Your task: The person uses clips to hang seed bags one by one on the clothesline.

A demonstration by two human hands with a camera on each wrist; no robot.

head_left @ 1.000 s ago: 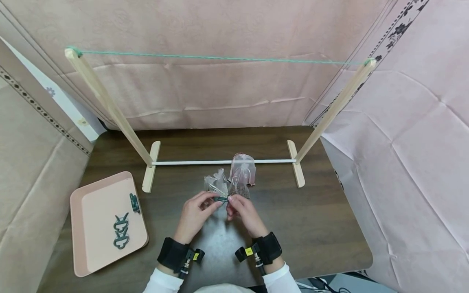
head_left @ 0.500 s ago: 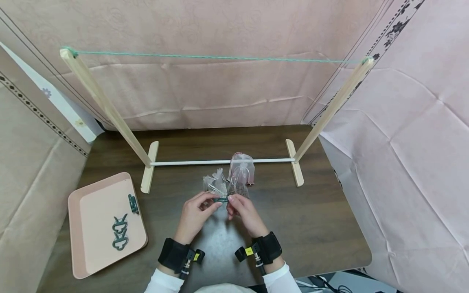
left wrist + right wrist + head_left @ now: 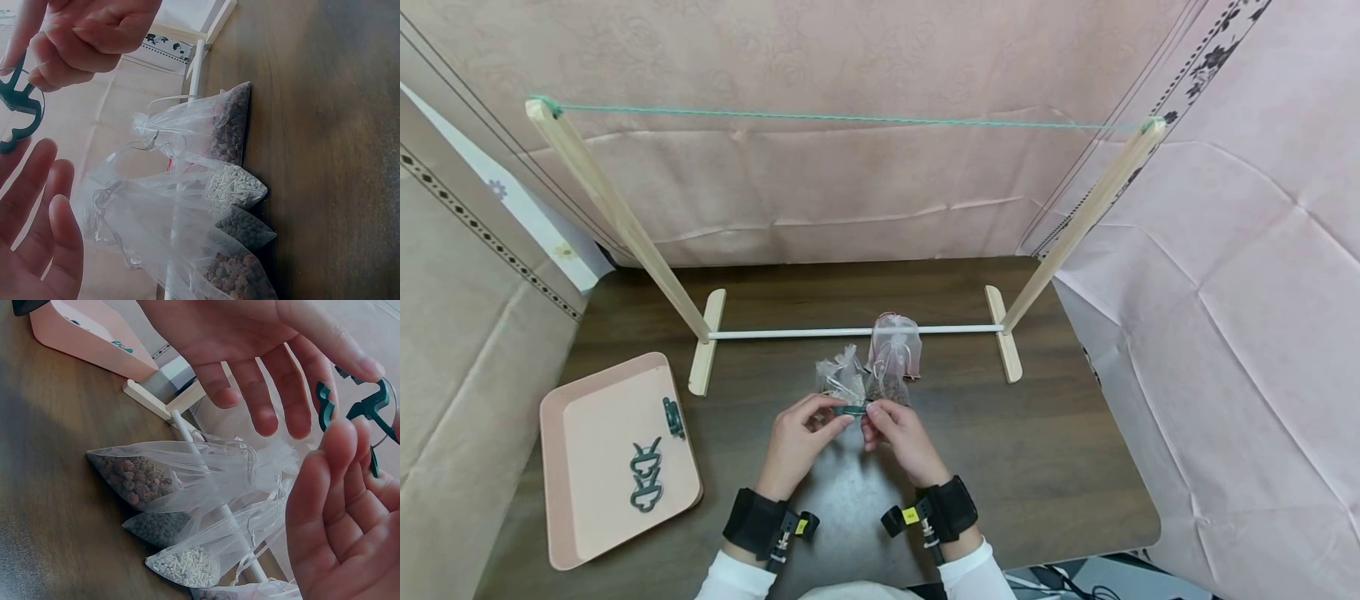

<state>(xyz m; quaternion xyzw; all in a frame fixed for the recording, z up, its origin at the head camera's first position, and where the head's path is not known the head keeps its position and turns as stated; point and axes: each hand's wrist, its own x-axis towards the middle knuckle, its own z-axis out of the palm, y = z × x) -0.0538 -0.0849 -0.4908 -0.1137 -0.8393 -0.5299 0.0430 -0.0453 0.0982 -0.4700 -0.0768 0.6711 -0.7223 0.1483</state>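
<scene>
Green clip (image 3: 850, 410) held above mid-desk (image 3: 1037, 467), between left and right edges: left hand (image 3: 801, 433) pinches one end, right hand (image 3: 901, 435) the other, thumbs against fingers. Sheer bags (image 3: 892, 358) just beyond; pink tray (image 3: 602, 442) toward the desk's left edge.

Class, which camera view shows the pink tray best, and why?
The head view: it shows the whole pink tray from above, with green clips lying inside. The right wrist view shows only part of it, at the upper left; the left wrist view shows none.
</scene>
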